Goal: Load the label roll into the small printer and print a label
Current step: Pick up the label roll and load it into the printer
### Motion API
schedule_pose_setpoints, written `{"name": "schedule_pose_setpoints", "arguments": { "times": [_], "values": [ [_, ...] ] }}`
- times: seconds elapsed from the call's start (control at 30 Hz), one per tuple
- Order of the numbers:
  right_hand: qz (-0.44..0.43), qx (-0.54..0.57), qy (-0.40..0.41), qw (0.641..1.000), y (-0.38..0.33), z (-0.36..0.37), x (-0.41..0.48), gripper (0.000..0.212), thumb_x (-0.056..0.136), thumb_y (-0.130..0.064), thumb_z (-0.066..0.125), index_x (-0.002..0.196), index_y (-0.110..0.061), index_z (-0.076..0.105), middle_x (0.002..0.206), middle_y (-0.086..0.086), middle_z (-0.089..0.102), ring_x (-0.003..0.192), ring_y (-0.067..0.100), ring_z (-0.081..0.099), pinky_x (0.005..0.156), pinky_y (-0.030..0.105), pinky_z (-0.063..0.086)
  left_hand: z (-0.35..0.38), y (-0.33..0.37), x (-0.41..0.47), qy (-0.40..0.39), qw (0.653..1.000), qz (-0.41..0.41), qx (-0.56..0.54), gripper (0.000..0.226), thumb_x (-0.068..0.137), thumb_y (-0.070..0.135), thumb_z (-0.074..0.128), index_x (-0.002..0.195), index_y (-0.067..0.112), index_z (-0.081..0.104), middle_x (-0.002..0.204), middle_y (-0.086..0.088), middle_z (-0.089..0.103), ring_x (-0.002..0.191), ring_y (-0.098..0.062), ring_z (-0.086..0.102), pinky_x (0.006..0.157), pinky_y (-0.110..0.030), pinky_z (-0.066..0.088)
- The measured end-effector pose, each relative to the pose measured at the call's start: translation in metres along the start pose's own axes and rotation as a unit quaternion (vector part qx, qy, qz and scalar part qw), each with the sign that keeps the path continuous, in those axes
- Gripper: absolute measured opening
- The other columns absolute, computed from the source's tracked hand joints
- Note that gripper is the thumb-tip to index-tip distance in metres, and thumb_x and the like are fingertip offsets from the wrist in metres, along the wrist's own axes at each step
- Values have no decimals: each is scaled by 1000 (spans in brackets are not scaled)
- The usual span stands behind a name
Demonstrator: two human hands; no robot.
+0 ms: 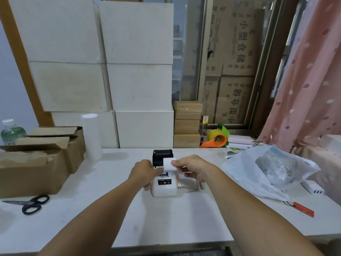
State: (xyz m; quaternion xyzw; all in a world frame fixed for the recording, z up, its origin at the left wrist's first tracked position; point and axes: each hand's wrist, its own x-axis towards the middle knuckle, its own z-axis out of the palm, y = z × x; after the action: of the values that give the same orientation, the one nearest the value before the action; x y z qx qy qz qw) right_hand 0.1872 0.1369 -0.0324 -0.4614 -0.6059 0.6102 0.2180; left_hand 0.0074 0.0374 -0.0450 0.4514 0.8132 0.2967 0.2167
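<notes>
Label roll (169, 164) pinched in right hand (191, 168) fingers above open printer (163, 187); left hand (144, 171) fingers grip its side.

The small printer (164, 188) sits mid-table, a white rounded box with its black lid (162, 155) flipped up at the back and a red light glowing on its front panel. The white label roll (169, 164) hangs right over the open bay, its paper face toward us.

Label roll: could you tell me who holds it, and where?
The right hand pinches the label roll at its right end; the left hand touches its left edge.
</notes>
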Motion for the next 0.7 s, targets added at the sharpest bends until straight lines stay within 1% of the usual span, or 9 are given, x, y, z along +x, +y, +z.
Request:
{"name": "schedule_pose_setpoints", "arguments": {
  "times": [0.1,0.13,0.2,0.27,0.33,0.43,0.53,0.63,0.7],
  "values": [
    [13,-3,-1,1000,6,-1,5,16,83,-23,91,89,-11,82,75,2,73,72,16,63,67,28,50,3,0,3,7,1000,-11,-5,33,78,39,76,79,9,62,79,-17,80,65,-32,77,73,-40,64],
    [17,-2,-2,1000,7,0,6,16,82,-22,92,87,-12,81,74,2,72,71,16,63,68,29,50,3,0,4,9,1000,-17,-15,34,76,37,76,82,6,65,85,-17,80,72,-34,79,76,-44,66],
    [23,-1,-10,1000,9,1,8,15,83,-21,91,85,-12,79,70,1,70,65,14,62,66,28,49,2,-1,5,6,999,-21,-33,40,72,35,76,91,1,68,91,-17,79,76,-37,80,77,-50,66],
    [36,16,-22,999,10,1,10,17,84,-19,91,87,-10,76,68,2,68,57,12,60,55,24,48,2,-1,6,-2,998,-24,-53,40,73,32,77,95,0,68,92,-19,79,73,-39,79,75,-52,66],
    [52,43,-33,997,8,3,10,20,84,-17,90,90,-8,74,65,3,67,50,10,59,46,19,48,2,-2,7,-7,997,-30,-71,32,74,26,79,90,0,68,90,-20,78,69,-41,79,72,-53,66],
    [49,23,-36,998,7,10,14,22,83,-19,91,92,-8,75,64,2,68,49,9,59,47,19,47,3,-3,7,-2,997,-28,-71,17,74,21,74,76,9,63,72,-16,74,70,-41,79,73,-50,67],
    [52,10,-27,998,9,16,20,22,81,-20,92,92,-10,75,66,0,68,50,8,57,49,21,44,2,-4,7,2,997,-30,-76,11,73,18,71,72,9,66,64,-8,68,69,-39,79,73,-45,67],
    [55,-29,-26,998,12,17,20,21,82,-22,91,93,-10,77,70,0,69,53,10,53,52,24,41,1,-6,5,-6,993,-46,-112,12,77,12,71,83,1,74,69,-12,70,62,-39,78,62,-42,67],
    [59,-44,-24,997,12,18,19,20,84,-21,90,93,-11,77,71,0,68,52,10,51,49,24,39,1,-6,4,-8,990,-52,-130,16,79,9,71,92,0,75,75,-13,72,57,-36,75,52,-35,62]
  ]
}}
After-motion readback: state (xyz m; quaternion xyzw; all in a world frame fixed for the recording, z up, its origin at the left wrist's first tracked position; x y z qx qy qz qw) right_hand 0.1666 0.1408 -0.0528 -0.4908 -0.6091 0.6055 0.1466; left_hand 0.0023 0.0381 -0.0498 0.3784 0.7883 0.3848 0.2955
